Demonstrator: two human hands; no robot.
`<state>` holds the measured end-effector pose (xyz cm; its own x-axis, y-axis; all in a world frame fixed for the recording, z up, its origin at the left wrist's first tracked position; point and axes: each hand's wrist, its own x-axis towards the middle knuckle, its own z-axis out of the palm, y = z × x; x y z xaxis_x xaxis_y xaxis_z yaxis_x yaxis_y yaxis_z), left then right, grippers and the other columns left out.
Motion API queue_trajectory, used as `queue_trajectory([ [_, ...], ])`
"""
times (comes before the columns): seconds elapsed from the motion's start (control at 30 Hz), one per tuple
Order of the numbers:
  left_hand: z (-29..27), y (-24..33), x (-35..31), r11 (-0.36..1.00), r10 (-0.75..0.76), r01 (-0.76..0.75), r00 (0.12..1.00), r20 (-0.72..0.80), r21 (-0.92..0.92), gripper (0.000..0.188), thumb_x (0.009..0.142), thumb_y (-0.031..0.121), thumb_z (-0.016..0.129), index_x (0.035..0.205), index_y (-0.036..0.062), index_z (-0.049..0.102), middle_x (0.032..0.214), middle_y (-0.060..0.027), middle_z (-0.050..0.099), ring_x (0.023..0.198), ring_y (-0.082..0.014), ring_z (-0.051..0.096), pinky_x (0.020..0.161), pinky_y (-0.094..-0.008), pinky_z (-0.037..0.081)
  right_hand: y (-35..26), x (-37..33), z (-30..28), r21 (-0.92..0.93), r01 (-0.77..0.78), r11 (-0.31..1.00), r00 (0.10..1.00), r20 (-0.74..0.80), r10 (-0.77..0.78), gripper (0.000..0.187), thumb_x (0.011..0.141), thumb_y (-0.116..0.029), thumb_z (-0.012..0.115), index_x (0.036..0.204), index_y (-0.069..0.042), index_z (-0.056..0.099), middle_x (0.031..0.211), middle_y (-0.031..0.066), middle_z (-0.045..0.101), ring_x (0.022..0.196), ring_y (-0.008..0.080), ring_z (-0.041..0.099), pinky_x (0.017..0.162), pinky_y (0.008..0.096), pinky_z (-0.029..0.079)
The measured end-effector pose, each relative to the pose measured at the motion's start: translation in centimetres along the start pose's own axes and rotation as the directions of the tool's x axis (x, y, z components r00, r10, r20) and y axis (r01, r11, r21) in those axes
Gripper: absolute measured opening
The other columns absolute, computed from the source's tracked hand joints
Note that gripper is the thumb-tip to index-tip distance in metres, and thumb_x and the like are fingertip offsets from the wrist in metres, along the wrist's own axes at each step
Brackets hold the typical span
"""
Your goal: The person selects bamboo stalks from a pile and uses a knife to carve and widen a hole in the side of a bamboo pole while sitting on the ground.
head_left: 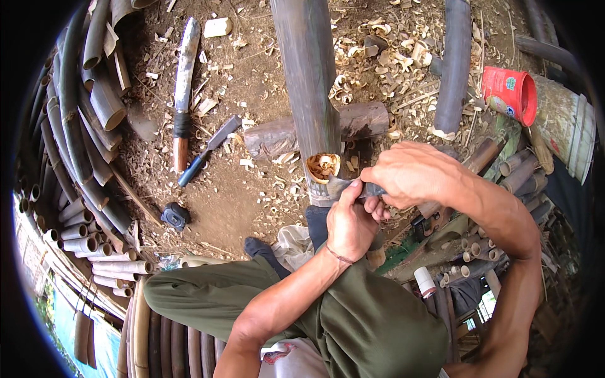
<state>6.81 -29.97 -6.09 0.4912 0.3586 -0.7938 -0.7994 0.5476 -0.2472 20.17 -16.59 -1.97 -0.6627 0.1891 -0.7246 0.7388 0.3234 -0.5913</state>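
- Down the middle of the dirt ground [220, 208], a dark bamboo pole [305, 82] ran from the top edge toward the hands, its cut end holding curled shavings [323, 166].
- Chip-strewn dirt gave room left of the pole, out to a machete [182, 107] and a blue-handled tool [208, 151]; a log [364, 121] crossed beneath the pole.
- Stacked bamboo [75, 113] curved along the left side; at right, a red bucket [504, 91] stood beyond the hands.
- The right arm bent sharply at the elbow, forearm pointing leftward; the right hand's [413, 176] fingers were curled around a dark tool [339, 187].
- The left hand [350, 230] reached up from the lower edge, fingers gripping the same tool.
- The tool's tip lay at the cut end's rim; contact could not be told.
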Motion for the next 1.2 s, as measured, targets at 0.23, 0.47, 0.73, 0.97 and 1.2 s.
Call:
queue_trajectory([
  [0.23, 0.0, 2.9, -1.6, 0.540, 0.176, 0.174, 0.933, -0.313, 0.823, 0.035, 0.095, 0.023, 0.046, 0.079, -0.0055, 0.060, 0.063, -0.0094, 0.056, 0.050, -0.0184, 0.053, 0.050, -0.0330, 0.049, -1.8, 0.1, 9.1, 0.697, -0.005, 0.717, 0.961, -0.195, 0.196, 0.022, 0.082, -0.016, 0.062, 0.102, -0.006, 0.063, 0.083, 0.0120, 0.072, 0.074, 0.0286, 0.071, 0.069, 0.0380, 0.057],
  [0.47, 0.8, 8.1, -2.2, -0.146, 0.176, 0.251, 0.958, -0.224, 0.957, 0.054, 0.093, 0.029, 0.042, 0.064, -0.0125, 0.059, 0.060, -0.0298, 0.059, 0.056, -0.0367, 0.065, 0.058, -0.0449, 0.053, -7.9, 3.9, 14.1, 0.872, 0.107, 0.477, 0.788, -0.367, 0.494, 0.032, 0.082, -0.011, 0.059, 0.111, 0.000, 0.055, 0.079, 0.0244, 0.066, 0.076, 0.0404, 0.068, 0.066, 0.0456, 0.054],
  [0.73, -1.0, 10.3, -1.2, -0.844, -0.048, -0.207, 0.948, 0.313, 0.495, 0.023, 0.086, 0.014, 0.051, 0.072, -0.0030, 0.058, 0.064, -0.0281, 0.057, 0.062, -0.0434, 0.063, 0.052, -0.0496, 0.051, -9.5, 5.9, 14.9, 0.838, 0.218, 0.501, 0.653, -0.506, 0.563, 0.028, 0.082, -0.011, 0.060, 0.106, 0.002, 0.051, 0.076, 0.0287, 0.062, 0.072, 0.0461, 0.063, 0.064, 0.0503, 0.049],
  [0.97, -0.5, 3.4, 0.2, 0.318, 0.226, -0.066, 0.974, -0.008, 0.946, 0.043, 0.100, 0.032, 0.044, 0.080, -0.0019, 0.059, 0.061, -0.0055, 0.055, 0.051, -0.0142, 0.053, 0.050, -0.0293, 0.049, -2.4, 0.7, 11.7, 0.260, -0.081, 0.962, 0.629, -0.735, 0.252, 0.045, 0.070, -0.010, 0.075, 0.112, -0.012, 0.060, 0.080, 0.0068, 0.063, 0.071, 0.0282, 0.066, 0.061, 0.0379, 0.056],
  [1.2, -0.3, 2.3, 0.7, 0.958, 0.183, -0.224, 0.958, 0.222, 0.178, 0.043, 0.100, 0.049, 0.040, 0.090, 0.0097, 0.056, 0.064, -0.0001, 0.050, 0.063, -0.0165, 0.051, 0.061, -0.0341, 0.045, -4.1, 2.7, -1.3, -0.487, -0.020, 0.873, 0.990, -0.131, -0.050, 0.013, 0.074, -0.022, 0.070, 0.075, -0.009, 0.071, 0.071, 0.0087, 0.071, 0.066, 0.0200, 0.071, 0.060, 0.0339, 0.055],
])
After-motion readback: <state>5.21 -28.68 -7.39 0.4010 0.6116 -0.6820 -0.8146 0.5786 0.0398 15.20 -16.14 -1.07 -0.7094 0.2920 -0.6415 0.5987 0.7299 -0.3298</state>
